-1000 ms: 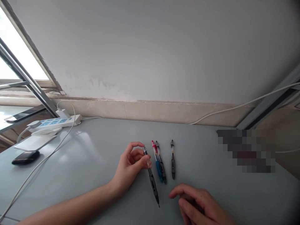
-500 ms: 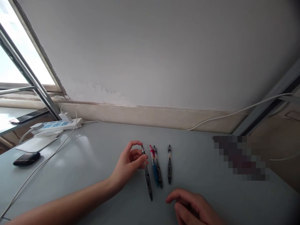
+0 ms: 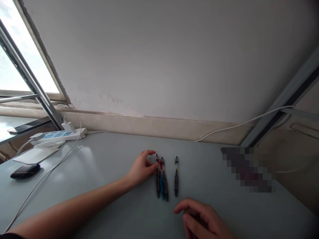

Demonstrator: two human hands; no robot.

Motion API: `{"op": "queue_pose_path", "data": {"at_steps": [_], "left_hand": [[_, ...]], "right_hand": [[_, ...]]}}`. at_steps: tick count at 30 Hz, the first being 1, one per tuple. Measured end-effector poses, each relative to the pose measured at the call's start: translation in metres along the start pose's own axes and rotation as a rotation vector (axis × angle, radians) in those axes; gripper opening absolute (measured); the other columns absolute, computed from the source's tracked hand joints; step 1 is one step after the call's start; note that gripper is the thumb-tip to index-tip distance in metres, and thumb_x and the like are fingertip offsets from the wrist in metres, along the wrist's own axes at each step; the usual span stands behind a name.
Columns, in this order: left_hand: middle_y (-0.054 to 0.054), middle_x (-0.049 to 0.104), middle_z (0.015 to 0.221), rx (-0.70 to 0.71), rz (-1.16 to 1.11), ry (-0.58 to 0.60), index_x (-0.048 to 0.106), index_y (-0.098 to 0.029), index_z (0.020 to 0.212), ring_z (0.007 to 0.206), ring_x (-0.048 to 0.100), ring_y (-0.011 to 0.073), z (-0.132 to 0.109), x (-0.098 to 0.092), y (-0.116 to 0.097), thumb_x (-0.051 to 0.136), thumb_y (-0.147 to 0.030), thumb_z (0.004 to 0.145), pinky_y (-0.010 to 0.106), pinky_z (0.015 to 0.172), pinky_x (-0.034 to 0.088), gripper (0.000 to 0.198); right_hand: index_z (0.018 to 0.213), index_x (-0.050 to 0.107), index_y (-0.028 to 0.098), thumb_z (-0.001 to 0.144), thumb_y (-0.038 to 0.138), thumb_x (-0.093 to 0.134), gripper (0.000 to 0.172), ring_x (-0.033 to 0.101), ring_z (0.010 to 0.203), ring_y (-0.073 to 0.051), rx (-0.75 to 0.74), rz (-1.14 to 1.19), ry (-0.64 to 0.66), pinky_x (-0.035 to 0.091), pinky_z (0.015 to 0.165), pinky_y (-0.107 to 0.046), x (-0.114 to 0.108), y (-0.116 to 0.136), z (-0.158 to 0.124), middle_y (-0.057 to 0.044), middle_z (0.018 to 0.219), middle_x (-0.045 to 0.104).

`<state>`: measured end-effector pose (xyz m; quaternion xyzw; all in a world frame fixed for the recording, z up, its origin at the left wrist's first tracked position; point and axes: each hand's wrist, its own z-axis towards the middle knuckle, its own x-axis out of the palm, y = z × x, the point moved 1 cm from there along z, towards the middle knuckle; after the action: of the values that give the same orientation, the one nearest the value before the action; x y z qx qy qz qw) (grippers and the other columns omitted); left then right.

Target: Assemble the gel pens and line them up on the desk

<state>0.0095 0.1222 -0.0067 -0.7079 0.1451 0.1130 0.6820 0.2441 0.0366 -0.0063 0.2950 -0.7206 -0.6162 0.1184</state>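
against left fingers (image 3: 151, 169), leftmost pen (image 3: 158, 186)

Narrow lane between bunched pens (image 3: 161, 187) and lone black pen (image 3: 176, 179), white cable (image 3: 53, 168) farther left

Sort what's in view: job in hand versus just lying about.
Likely in the job:
- left hand
- right hand
- three grey-black plastic pens
- blue-and-red plastic pen

Just lying about:
- white rectangular power strip
- black rounded gadget
- dark flat slab
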Motion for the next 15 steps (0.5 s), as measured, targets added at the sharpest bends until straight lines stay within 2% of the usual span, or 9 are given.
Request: {"op": "queue_pose_path", "data": {"at_steps": [5, 9, 12, 15], "left_hand": [[0.012, 0.055, 0.129, 0.081, 0.060, 0.083, 0.056, -0.021, 0.120, 0.103, 0.066, 0.0230, -0.035, -0.005, -0.002, 0.061, -0.009, 0.078, 0.033, 0.078, 0.062, 0.044], [0.009, 0.055, 0.126, 0.170, 0.127, 0.167, 0.054, -0.025, 0.124, 0.110, 0.062, 0.0228, -0.060, -0.004, -0.003, 0.063, -0.006, 0.073, 0.033, 0.085, 0.061, 0.055], [0.007, 0.056, 0.128, 0.249, 0.222, 0.202, 0.054, -0.027, 0.127, 0.106, 0.062, 0.0244, -0.066, 0.001, -0.003, 0.074, -0.007, 0.066, 0.037, 0.090, 0.058, 0.067], [0.009, 0.054, 0.134, 0.330, 0.316, 0.213, 0.054, -0.028, 0.129, 0.111, 0.060, 0.0283, -0.062, 0.007, -0.004, 0.081, -0.012, 0.066, 0.043, 0.095, 0.055, 0.071]], "right_hand": [[0.102, 0.066, 0.019, 0.094, 0.042, 0.050, 0.030, 0.048, 0.056, -0.014, -0.105, -0.129, -0.090, 0.040, 0.055, -0.025, -0.010, 0.000, 0.002, 0.002, 0.067, 0.055], [0.107, 0.065, 0.022, 0.097, 0.032, 0.048, 0.022, 0.059, 0.067, -0.017, -0.258, -0.406, -0.170, 0.046, 0.059, -0.027, -0.020, 0.003, 0.004, -0.002, 0.081, 0.064], [0.109, 0.063, 0.024, 0.098, 0.020, 0.046, 0.020, 0.064, 0.083, -0.020, -0.393, -0.588, -0.186, 0.051, 0.076, -0.030, -0.023, 0.005, 0.005, -0.004, 0.093, 0.067], [0.108, 0.062, 0.025, 0.098, 0.015, 0.048, 0.019, 0.063, 0.097, -0.021, -0.452, -0.667, -0.199, 0.050, 0.091, -0.036, -0.023, 0.007, 0.008, -0.004, 0.100, 0.068]]}}
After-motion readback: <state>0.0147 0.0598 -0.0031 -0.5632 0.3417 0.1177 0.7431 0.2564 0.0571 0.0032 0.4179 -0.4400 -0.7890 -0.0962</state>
